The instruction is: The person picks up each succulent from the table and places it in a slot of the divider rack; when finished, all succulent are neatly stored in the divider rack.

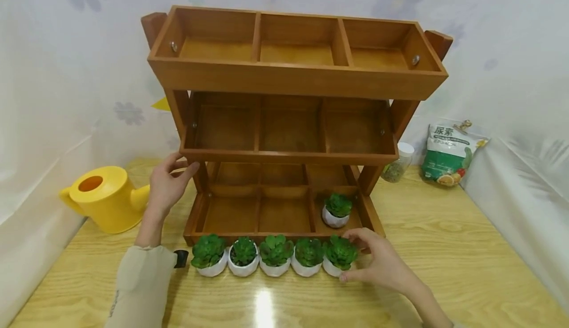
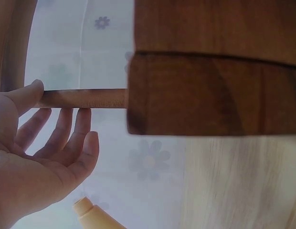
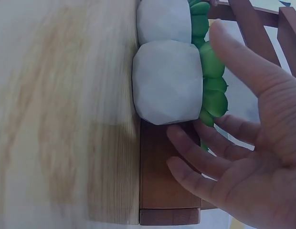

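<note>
My left hand (image 1: 169,184) is at the left end of the middle tier of a brown wooden plant stand (image 1: 289,157). In the left wrist view, its thumb lies over a thin wooden bar (image 2: 102,98) and its fingertips meet the underside. Around the rightmost potted succulent (image 1: 341,253) of the front row, my right hand (image 1: 382,264) spreads thumb and fingers. The right wrist view shows fingertips close beside the faceted white pot (image 3: 168,83), with no firm grip visible. Several more potted succulents (image 1: 275,251) stand leftward. Another succulent (image 1: 336,210) sits in the bottom tier's front right compartment.
A yellow watering can (image 1: 106,204) stands left of the stand. Behind it on the right are a white-lidded jar (image 1: 397,162) and a clipped green-and-white bag (image 1: 451,155). The stand's top tier (image 1: 298,78) overhangs the lower ones.
</note>
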`<state>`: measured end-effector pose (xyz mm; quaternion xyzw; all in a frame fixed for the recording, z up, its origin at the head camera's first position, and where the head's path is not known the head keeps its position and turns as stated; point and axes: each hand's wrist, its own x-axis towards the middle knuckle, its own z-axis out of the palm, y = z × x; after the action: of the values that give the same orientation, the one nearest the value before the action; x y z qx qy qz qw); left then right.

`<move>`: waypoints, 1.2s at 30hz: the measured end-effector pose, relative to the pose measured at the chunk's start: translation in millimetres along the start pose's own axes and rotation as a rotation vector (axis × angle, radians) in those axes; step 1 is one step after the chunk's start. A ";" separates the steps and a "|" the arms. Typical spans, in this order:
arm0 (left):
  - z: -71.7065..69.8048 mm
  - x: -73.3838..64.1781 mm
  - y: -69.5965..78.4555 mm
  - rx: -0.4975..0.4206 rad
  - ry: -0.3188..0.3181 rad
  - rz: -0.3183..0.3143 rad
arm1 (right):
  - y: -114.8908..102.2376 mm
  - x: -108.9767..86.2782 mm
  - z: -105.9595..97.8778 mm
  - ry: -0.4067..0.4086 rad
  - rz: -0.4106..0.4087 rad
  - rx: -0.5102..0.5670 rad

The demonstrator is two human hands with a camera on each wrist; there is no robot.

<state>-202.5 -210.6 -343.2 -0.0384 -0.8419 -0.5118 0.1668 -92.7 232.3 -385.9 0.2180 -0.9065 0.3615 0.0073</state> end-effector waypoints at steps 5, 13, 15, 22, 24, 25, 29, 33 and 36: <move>-0.2 0.1 0.3 0.001 0.003 0.009 | -2.9 0.5 0.2 -0.040 -0.004 -0.010; -0.8 0.1 -0.9 0.008 0.000 0.000 | -2.9 0.1 4.3 -0.136 0.054 0.002; -0.9 0.3 -1.1 0.010 -0.001 -0.001 | -2.5 0.6 3.6 -0.142 0.061 0.010; -0.3 1.4 -0.8 0.009 -0.006 0.000 | -1.6 1.2 -0.2 -0.169 0.074 0.009; -0.5 1.2 -1.1 0.008 -0.008 -0.004 | -0.7 1.0 -0.2 -0.186 0.072 -0.006; -0.7 1.0 -1.1 0.010 -0.009 -0.007 | 0.0 1.0 0.0 -0.191 0.067 -0.010; -1.5 0.6 -1.0 0.016 -0.007 -0.013 | 2.9 1.4 1.4 -0.193 0.042 -0.003; -1.6 0.7 -0.9 0.015 -0.008 -0.011 | 5.3 1.2 1.8 -0.191 0.031 0.016; -1.4 1.1 -0.6 0.013 -0.010 -0.006 | 6.6 1.1 2.0 -0.189 0.034 0.026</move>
<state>-203.3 -212.2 -342.8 -0.0372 -0.8461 -0.5067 0.1613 -96.1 234.9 -391.5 0.2357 -0.9020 0.3510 -0.0874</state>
